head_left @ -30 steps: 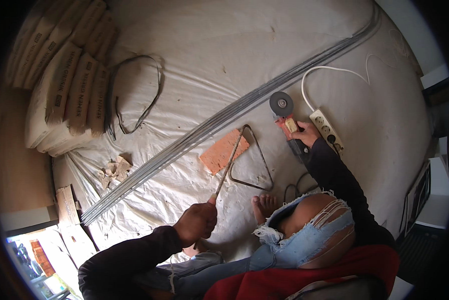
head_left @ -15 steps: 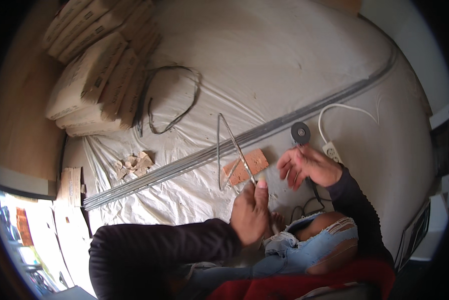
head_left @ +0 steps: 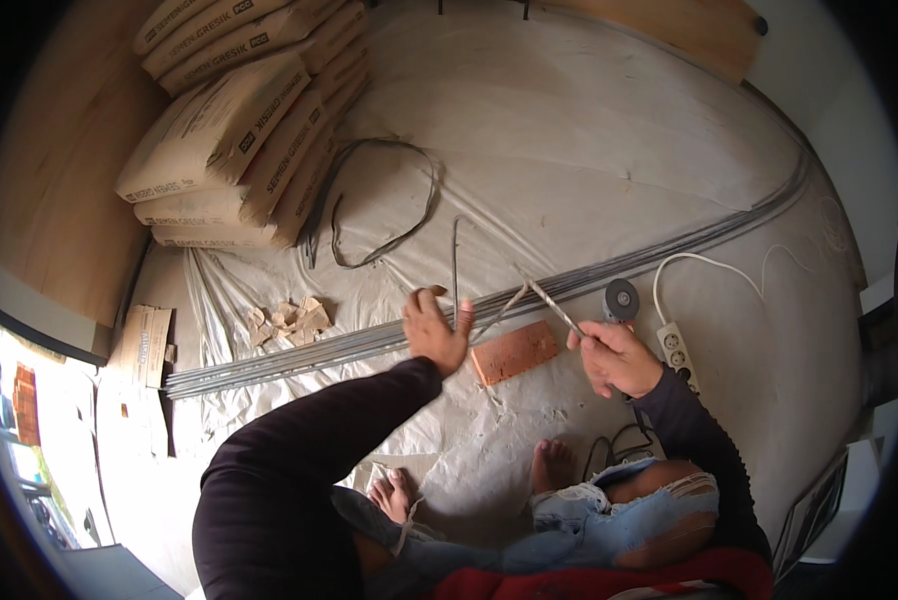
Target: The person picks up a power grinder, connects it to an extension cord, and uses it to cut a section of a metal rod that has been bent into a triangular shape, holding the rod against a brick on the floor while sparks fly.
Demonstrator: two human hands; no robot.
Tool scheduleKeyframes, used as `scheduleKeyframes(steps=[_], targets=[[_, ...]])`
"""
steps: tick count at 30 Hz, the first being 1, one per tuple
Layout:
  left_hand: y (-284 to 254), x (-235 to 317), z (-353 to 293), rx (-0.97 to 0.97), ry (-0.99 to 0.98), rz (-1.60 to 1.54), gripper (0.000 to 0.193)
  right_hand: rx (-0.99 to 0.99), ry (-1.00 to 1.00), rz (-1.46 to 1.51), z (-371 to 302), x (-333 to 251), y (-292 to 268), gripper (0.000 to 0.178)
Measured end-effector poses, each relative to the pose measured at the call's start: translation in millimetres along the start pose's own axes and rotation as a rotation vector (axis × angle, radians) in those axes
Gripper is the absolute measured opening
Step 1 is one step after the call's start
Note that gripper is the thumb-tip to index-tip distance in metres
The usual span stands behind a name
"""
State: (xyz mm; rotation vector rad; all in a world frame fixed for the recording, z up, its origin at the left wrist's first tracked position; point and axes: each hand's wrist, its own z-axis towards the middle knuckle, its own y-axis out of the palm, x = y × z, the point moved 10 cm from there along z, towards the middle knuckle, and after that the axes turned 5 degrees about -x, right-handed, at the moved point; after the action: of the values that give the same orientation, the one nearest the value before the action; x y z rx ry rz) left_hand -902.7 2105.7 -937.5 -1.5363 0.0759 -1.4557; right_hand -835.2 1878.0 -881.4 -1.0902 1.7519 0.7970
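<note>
My right hand (head_left: pixel 617 358) is closed round one end of a bent steel rod (head_left: pixel 557 307), holding it over the floor. The rod has a sharp corner at its far end, and one leg runs back beside my left hand (head_left: pixel 435 332). My left hand is open, fingers stretched out and thumb apart, over the bundle of long steel rods (head_left: pixel 359 347); whether it touches the bent rod I cannot tell. An orange brick (head_left: pixel 515 353) lies on the floor between my hands. Just beyond my right hand is an angle grinder with a dark disc (head_left: pixel 622 298).
Stacked paper sacks (head_left: pixel 214 130) stand at the far left. A loop of dark strip (head_left: pixel 435 190) lies near them, with torn brown paper (head_left: pixel 294 318) closer in. On the right are a white power strip (head_left: pixel 677 352) and its cable. Wrinkled sheeting (head_left: pixel 559 220) covers the floor.
My left hand has let go of the rod end and moved left and away, opening. My right hand, open before, has closed on the rod. The view has shifted slightly.
</note>
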Motion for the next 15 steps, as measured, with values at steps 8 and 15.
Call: scheduleKeyframes(steps=[8, 15], targets=[[75, -68, 36, -0.578, -0.075, -0.696, 0.064, -0.176, -0.097, 0.487, -29, 23, -14, 0.033], [50, -20, 10, -0.825, 0.053, -0.698, 0.052, 0.173, 0.117, 0.172, -35, 67, -78, 0.023]])
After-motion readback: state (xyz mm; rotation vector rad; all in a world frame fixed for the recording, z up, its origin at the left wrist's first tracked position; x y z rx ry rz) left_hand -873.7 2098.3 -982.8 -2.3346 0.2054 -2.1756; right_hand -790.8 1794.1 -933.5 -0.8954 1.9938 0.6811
